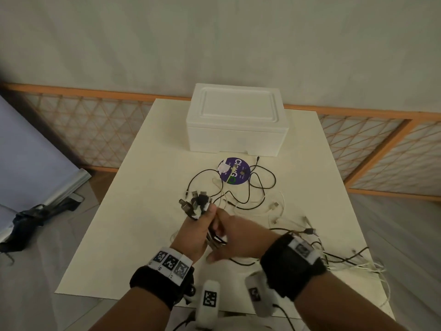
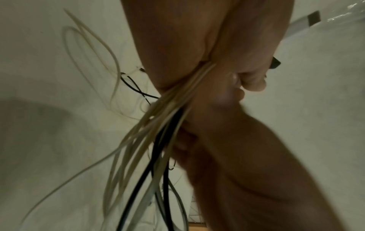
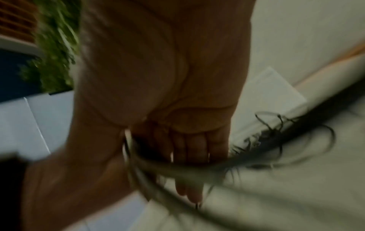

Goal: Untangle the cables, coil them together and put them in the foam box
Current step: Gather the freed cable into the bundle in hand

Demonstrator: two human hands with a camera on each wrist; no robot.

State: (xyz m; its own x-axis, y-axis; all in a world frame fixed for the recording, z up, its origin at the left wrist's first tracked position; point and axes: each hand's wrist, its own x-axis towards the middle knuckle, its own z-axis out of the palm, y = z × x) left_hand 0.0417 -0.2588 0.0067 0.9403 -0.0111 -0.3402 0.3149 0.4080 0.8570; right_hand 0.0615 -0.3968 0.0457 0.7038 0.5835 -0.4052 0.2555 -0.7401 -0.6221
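Left hand [image 1: 193, 231] grips a bunch of black and white cables [image 1: 248, 187] with plug ends fanned above the fist; right hand [image 1: 235, 240] curls round the same bundle just beside it; loose lengths sprawl over the table [image 1: 133, 211]; closed white foam box [image 1: 236, 120] stands at the far edge.

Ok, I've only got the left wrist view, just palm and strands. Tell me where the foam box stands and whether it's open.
Observer: The foam box stands at the far end of the table, lid on.
Operator: Next, the top of that fist.
Observer: Plug ends stick out bunched above the left hand.
Operator: Now the slack.
Observer: Loose cables sprawl uncoiled over the table's right side.
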